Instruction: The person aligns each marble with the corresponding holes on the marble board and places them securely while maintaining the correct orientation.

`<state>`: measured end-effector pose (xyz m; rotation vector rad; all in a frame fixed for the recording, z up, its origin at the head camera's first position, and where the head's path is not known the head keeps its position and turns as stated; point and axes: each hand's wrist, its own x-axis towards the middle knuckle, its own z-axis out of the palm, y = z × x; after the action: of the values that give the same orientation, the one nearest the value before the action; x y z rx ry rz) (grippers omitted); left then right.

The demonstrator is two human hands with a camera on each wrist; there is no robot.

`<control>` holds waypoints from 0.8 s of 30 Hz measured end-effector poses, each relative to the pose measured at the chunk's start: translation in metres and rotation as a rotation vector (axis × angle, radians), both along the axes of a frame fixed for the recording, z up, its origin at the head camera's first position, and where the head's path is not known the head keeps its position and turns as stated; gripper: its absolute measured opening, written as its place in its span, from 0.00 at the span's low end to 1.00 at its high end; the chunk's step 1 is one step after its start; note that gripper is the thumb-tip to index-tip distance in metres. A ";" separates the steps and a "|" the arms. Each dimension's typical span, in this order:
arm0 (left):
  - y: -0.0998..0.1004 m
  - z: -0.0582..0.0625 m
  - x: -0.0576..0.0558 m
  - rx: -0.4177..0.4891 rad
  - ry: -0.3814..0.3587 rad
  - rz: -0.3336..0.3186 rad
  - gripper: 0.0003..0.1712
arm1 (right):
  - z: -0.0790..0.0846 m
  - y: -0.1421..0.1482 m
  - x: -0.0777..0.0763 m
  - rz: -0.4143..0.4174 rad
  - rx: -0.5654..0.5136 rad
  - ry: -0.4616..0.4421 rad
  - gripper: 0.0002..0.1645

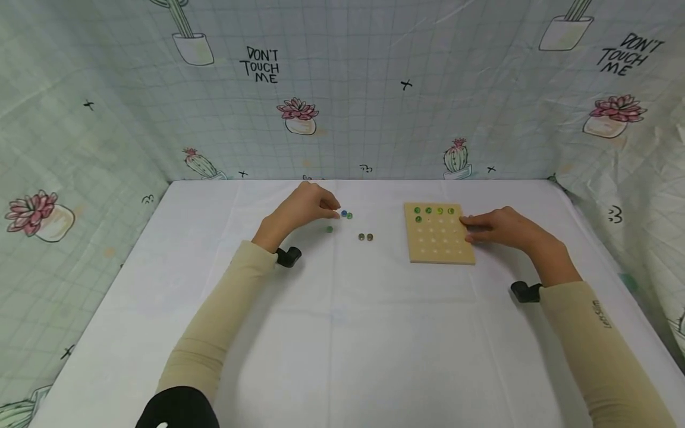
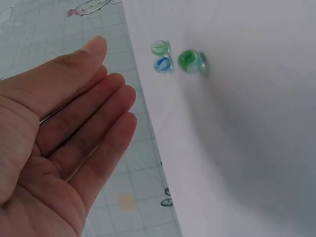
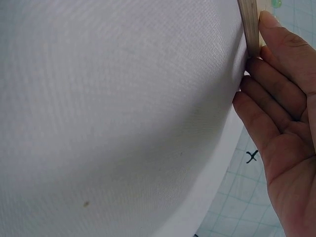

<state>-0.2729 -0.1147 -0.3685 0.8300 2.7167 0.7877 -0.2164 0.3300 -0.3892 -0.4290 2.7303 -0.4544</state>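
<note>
My left hand (image 1: 305, 202) reaches over the back of the table, fingers extended and thumb apart from them, with nothing seen in its grasp. Right by its fingertips lie a blue marble (image 1: 344, 213) and a green-streaked marble (image 1: 349, 216). Another green marble (image 1: 329, 229) sits just below the thumb, larger in the left wrist view. Two brownish marbles (image 1: 365, 236) rest side by side closer to the front. At the right, my right hand (image 1: 503, 229) holds the right edge of a flat wooden board (image 1: 441, 244). Several green marbles (image 1: 429, 210) fill its back row and one dimple below.
White cloth (image 1: 342, 345) covers the table. Patterned fabric (image 1: 342, 89) hangs along the back and both sides. Rows of small round hollows cover the board. Black wrist cameras (image 1: 289, 257) sit at both sleeves, and a black round object (image 1: 179, 407) overlaps the left sleeve at the front.
</note>
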 end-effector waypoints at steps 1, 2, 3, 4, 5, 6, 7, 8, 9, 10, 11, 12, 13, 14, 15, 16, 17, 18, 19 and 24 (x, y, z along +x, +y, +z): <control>-0.002 0.000 0.000 -0.003 -0.004 -0.007 0.15 | 0.000 0.000 0.000 0.002 -0.001 0.001 0.37; -0.005 0.000 0.001 -0.009 -0.005 -0.014 0.15 | 0.000 0.000 0.000 0.005 -0.001 0.003 0.37; -0.007 0.000 0.001 -0.016 -0.007 -0.020 0.15 | 0.000 0.000 -0.001 0.007 -0.002 0.003 0.37; -0.009 0.000 0.001 -0.023 -0.011 -0.024 0.15 | 0.000 0.000 -0.001 0.009 -0.003 0.003 0.37; -0.011 0.000 0.001 -0.030 -0.014 -0.029 0.15 | -0.001 0.000 -0.001 0.010 -0.002 0.003 0.36; -0.013 -0.001 0.002 -0.040 -0.014 -0.034 0.15 | -0.001 0.000 -0.001 0.010 0.000 0.001 0.36; -0.015 -0.001 0.002 -0.048 -0.013 -0.042 0.15 | -0.001 0.000 -0.001 0.008 0.001 0.000 0.37; -0.017 -0.002 0.002 -0.054 -0.009 -0.053 0.15 | -0.001 0.000 -0.002 0.004 0.002 -0.003 0.37; -0.019 -0.003 0.002 -0.062 -0.005 -0.065 0.15 | -0.001 -0.001 -0.001 0.001 0.003 -0.004 0.37; -0.022 -0.004 0.002 -0.068 0.000 -0.078 0.14 | -0.001 -0.001 -0.001 0.000 0.002 -0.004 0.37; -0.024 -0.006 0.001 -0.076 0.007 -0.091 0.14 | -0.001 -0.001 -0.001 0.000 0.002 -0.003 0.37; -0.027 -0.008 0.001 -0.083 0.011 -0.102 0.14 | -0.001 -0.001 -0.002 0.001 0.001 -0.002 0.37; -0.029 -0.011 0.000 -0.087 0.011 -0.113 0.13 | -0.001 -0.001 -0.002 0.000 0.001 -0.001 0.36; -0.032 -0.014 0.000 -0.091 0.013 -0.123 0.13 | -0.001 -0.001 -0.002 0.001 0.002 0.000 0.36; -0.034 -0.017 -0.001 -0.093 0.010 -0.128 0.13 | -0.001 -0.001 -0.002 0.000 0.002 -0.001 0.36; -0.037 -0.020 -0.001 -0.092 0.006 -0.132 0.13 | -0.001 -0.001 -0.003 0.000 0.002 -0.002 0.36; -0.038 -0.023 -0.002 -0.090 0.003 -0.133 0.14 | -0.002 -0.001 -0.003 -0.001 0.005 -0.004 0.36; -0.040 -0.025 -0.002 -0.087 0.004 -0.139 0.14 | -0.002 -0.001 -0.003 -0.005 0.006 -0.005 0.36; -0.040 -0.028 -0.002 -0.084 0.011 -0.148 0.14 | -0.002 -0.001 -0.003 -0.008 0.007 -0.007 0.36; -0.036 -0.035 -0.005 -0.070 0.074 -0.211 0.15 | -0.005 0.001 -0.002 -0.031 -0.001 -0.020 0.36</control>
<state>-0.2781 -0.1510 -0.4031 1.1266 2.6440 0.6259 -0.2184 0.3309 -0.3946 -0.3811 2.7210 -0.4649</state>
